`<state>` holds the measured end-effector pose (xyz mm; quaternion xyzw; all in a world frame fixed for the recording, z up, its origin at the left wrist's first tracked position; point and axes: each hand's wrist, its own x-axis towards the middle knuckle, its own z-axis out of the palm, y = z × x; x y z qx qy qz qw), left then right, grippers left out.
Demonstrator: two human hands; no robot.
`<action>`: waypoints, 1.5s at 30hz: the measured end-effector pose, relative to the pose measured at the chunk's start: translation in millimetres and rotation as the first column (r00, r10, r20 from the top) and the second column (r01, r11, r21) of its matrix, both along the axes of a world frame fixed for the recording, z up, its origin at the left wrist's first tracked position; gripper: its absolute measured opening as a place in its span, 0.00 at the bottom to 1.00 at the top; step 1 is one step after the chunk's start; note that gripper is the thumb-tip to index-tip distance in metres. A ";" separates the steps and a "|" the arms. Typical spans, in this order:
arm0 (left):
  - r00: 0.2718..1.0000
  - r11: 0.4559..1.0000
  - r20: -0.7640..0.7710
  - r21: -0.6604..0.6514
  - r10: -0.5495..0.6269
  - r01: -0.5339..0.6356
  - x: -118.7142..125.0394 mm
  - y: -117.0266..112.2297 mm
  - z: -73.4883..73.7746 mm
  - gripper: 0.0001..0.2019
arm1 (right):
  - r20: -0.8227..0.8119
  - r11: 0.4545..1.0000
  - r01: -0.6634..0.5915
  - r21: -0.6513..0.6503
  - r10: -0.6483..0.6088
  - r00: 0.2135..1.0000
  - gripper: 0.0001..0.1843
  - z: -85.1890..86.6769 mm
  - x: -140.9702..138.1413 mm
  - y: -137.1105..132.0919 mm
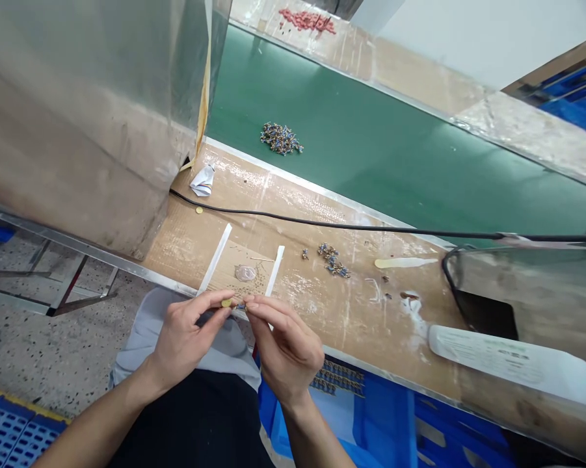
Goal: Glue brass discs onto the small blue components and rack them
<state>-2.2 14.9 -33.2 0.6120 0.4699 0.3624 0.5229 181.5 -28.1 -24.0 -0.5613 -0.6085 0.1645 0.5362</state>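
Note:
My left hand (188,335) is closed, thumb and index finger pinched together near the table's front edge. A small yellow round piece (227,303) shows at its fingertips. My right hand (289,341) is also closed in a pinch, its fingertips almost meeting the left ones. A small part with blue on it (240,306) sits between the two hands, mostly covered by fingers. Just beyond them, a clear oval piece (245,273) lies among tiny scattered bits between two white tape strips (214,259). A thin rod (262,259) lies there too.
Small blue-and-brass parts (332,260) lie right of the tape; a larger pile (281,138) rests on the green belt (371,143). A black cable (293,221) crosses the table. A white bottle (507,361) lies right. Below is a blue crate (385,416) with rows of parts.

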 end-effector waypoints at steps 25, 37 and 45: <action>0.875 0.921 0.389 -0.364 0.288 -0.141 44.2 -8.9 -17.5 0.15 | -0.851 0.971 0.027 -0.236 -0.221 0.476 0.05 -23.2 -42.0 -2.3; 0.918 0.975 0.329 -0.111 0.220 -0.194 41.7 -0.4 -7.4 0.05 | -0.855 0.938 -0.123 -0.325 -0.236 0.462 0.09 -19.0 -28.5 -2.8; 0.974 0.994 0.203 -0.026 0.106 -0.103 32.1 5.4 -5.9 0.05 | -0.833 0.918 -0.167 -0.361 -0.236 0.501 0.11 -14.4 -17.5 -2.1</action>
